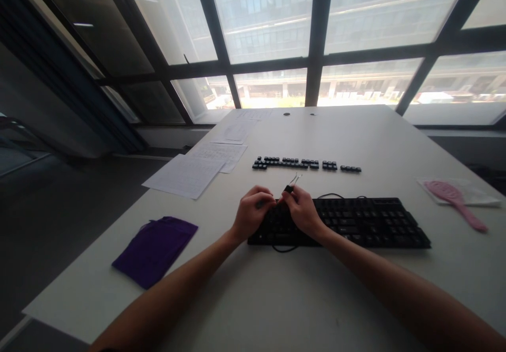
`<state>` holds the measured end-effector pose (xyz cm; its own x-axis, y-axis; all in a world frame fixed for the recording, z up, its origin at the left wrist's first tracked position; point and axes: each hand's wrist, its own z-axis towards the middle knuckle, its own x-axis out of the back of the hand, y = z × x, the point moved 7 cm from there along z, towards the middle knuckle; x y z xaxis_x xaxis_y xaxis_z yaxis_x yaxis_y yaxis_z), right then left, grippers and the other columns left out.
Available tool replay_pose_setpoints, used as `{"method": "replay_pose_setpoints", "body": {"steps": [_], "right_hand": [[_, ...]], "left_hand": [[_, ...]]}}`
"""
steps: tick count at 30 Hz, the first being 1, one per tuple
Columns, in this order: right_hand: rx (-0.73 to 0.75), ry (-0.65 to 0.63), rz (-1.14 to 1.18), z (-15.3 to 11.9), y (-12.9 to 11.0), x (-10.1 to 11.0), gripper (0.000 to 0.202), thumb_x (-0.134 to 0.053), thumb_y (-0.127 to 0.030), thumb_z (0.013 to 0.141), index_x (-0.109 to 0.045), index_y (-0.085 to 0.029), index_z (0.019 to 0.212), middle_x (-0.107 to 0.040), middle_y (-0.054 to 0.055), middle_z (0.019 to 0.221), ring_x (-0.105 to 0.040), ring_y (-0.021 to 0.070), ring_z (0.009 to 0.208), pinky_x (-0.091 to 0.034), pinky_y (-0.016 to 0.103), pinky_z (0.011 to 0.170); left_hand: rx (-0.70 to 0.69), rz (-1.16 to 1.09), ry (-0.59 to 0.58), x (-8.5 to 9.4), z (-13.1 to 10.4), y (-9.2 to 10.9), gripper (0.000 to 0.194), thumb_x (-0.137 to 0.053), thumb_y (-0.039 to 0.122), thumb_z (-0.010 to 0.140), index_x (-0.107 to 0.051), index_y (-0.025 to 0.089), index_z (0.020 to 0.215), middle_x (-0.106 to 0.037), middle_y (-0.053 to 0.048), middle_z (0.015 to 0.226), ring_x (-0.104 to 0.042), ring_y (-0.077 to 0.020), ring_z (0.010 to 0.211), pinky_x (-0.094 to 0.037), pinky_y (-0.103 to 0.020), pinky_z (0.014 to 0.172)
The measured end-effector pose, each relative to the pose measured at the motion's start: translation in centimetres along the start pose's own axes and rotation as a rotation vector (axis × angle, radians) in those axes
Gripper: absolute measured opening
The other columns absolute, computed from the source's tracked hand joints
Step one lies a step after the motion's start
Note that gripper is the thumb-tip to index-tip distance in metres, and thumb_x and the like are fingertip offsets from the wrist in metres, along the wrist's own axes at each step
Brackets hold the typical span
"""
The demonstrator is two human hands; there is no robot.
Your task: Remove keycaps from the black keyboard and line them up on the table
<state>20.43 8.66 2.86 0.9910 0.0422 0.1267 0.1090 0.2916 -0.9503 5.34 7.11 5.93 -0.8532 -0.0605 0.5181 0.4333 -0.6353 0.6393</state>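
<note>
A black keyboard (367, 223) lies on the white table, with both hands over its left part. My right hand (302, 211) is closed on a small keycap puller (289, 188), whose black handle shows at the fingertips and whose thin wire prongs point away. Close beside it, my left hand (255, 209) has its fingers pinched together near the keyboard's upper left edge; what they hold, if anything, is hidden. Beyond the keyboard, several black keycaps (286, 164) are laid out in rows.
Paper sheets (187, 174) lie at the table's left edge, and a purple cloth pouch (156, 249) sits nearer on the left. At the right, a pink hairbrush (454, 199) rests partly on a clear bag. A black cable (285, 250) loops out under the keyboard. Windows stand behind the table.
</note>
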Motion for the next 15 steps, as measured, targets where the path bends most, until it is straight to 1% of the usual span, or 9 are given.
{"method": "replay_pose_setpoints", "body": {"steps": [2, 5, 8, 10, 12, 14, 15], "right_hand": [[-0.009, 0.002, 0.004, 0.1, 0.2, 0.0, 0.019, -0.052, -0.035, 0.093, -0.056, -0.019, 0.082, -0.067, 0.002, 0.072, -0.062, 0.0173, 0.068, -0.045, 0.027, 0.065], [-0.024, 0.011, 0.017, 0.1, 0.4, 0.1, 0.02, -0.054, -0.036, 0.092, -0.056, -0.02, 0.081, -0.066, 0.001, 0.07, -0.061, 0.0169, 0.064, -0.044, 0.026, 0.06], [-0.039, 0.017, 0.025, 0.1, 0.6, 0.0, 0.021, -0.054, -0.037, 0.092, -0.055, -0.02, 0.08, -0.065, 0.001, 0.069, -0.061, 0.0167, 0.063, -0.044, 0.026, 0.057], [-0.05, 0.026, 0.017, 0.2, 0.8, 0.1, 0.022, -0.054, -0.038, 0.092, -0.056, -0.02, 0.081, -0.066, 0.001, 0.069, -0.062, 0.017, 0.062, -0.045, 0.026, 0.058], [-0.052, 0.045, 0.009, 0.2, 0.8, 0.2, 0.022, -0.055, -0.038, 0.092, -0.056, -0.02, 0.08, -0.067, 0.002, 0.07, -0.063, 0.0176, 0.063, -0.046, 0.027, 0.059], [-0.052, 0.066, 0.022, 0.3, 0.8, 0.4, 0.023, -0.055, -0.039, 0.092, -0.057, -0.02, 0.079, -0.068, 0.003, 0.07, -0.064, 0.0181, 0.064, -0.048, 0.028, 0.061], [-0.055, 0.076, 0.037, 0.3, 0.8, 0.4, 0.023, -0.055, -0.039, 0.092, -0.057, -0.02, 0.079, -0.068, 0.003, 0.07, -0.065, 0.0184, 0.064, -0.048, 0.028, 0.061]], "left_hand": [[-0.001, -0.014, -0.011, 0.1, 0.4, -0.2, 0.003, -0.069, 0.021, 0.087, -0.071, 0.02, 0.088, -0.064, -0.005, 0.096, -0.063, -0.0175, 0.092, -0.054, -0.032, 0.083], [-0.095, -0.015, -0.113, -0.7, 0.3, 0.0, 0.015, -0.073, 0.024, 0.084, -0.072, 0.022, 0.099, -0.065, -0.006, 0.101, -0.063, -0.0186, 0.095, -0.054, -0.033, 0.085], [-0.128, 0.01, -0.184, -1.5, -0.1, -0.2, 0.016, -0.069, 0.025, 0.088, -0.073, 0.023, 0.103, -0.063, -0.007, 0.105, -0.063, -0.0176, 0.095, -0.054, -0.033, 0.084], [-0.113, 0.038, -0.187, -1.6, -0.3, -0.4, 0.015, -0.066, 0.024, 0.09, -0.072, 0.023, 0.103, -0.062, -0.007, 0.106, -0.063, -0.0168, 0.093, -0.055, -0.032, 0.084], [-0.102, 0.062, -0.166, -1.5, -0.2, -0.3, 0.015, -0.063, 0.023, 0.091, -0.072, 0.023, 0.104, -0.063, -0.007, 0.104, -0.063, -0.017, 0.093, -0.054, -0.032, 0.083], [-0.101, 0.075, -0.142, -1.1, -0.1, 0.2, 0.015, -0.06, 0.023, 0.093, -0.071, 0.022, 0.102, -0.063, -0.007, 0.1, -0.062, -0.0173, 0.092, -0.054, -0.032, 0.082], [-0.106, 0.078, -0.149, -1.0, -0.1, 0.6, 0.015, -0.059, 0.023, 0.093, -0.071, 0.021, 0.102, -0.063, -0.007, 0.098, -0.062, -0.0176, 0.092, -0.053, -0.032, 0.082]]}}
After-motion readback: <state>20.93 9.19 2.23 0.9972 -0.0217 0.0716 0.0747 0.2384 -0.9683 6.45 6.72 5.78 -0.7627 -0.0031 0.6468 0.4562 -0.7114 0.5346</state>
